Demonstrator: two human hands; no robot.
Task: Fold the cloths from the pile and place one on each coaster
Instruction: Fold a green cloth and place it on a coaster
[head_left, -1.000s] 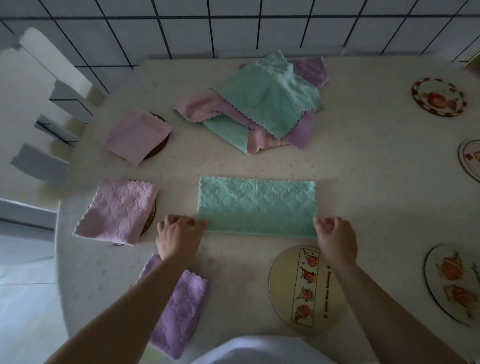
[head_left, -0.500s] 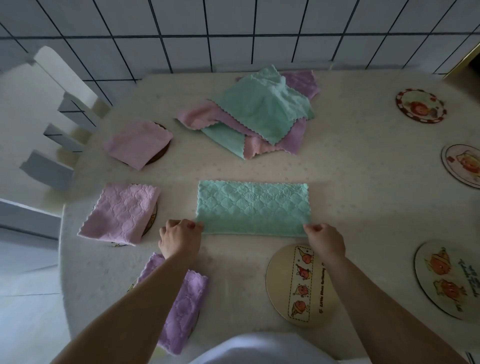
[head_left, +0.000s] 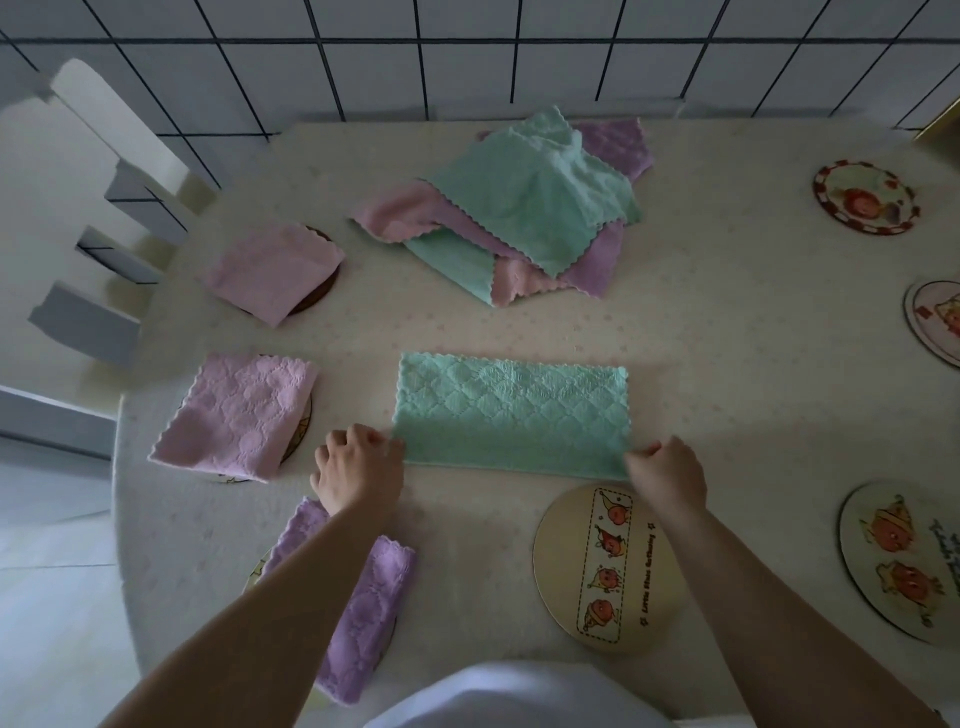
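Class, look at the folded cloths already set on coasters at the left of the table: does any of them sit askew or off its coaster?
Yes. The pink cloth at far left sits rotated, its dark coaster peeking out on the right. The lilac cloth below it overhangs its coaster leftward. Nothing looks spilled or damaged.

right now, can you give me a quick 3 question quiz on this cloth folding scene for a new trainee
1. True or false: the green cloth in front of the person is already folded into a long rectangle.
2. How many coasters already have a folded cloth on them? A) one B) three C) five
3. Fill in: the left hand and right hand each pinch a near ______ of the green cloth.

Key
1. True.
2. B: the pink cloth, the lilac cloth and the purple cloth each lie on one.
3. Corner. The bare coaster sits just below the right hand.
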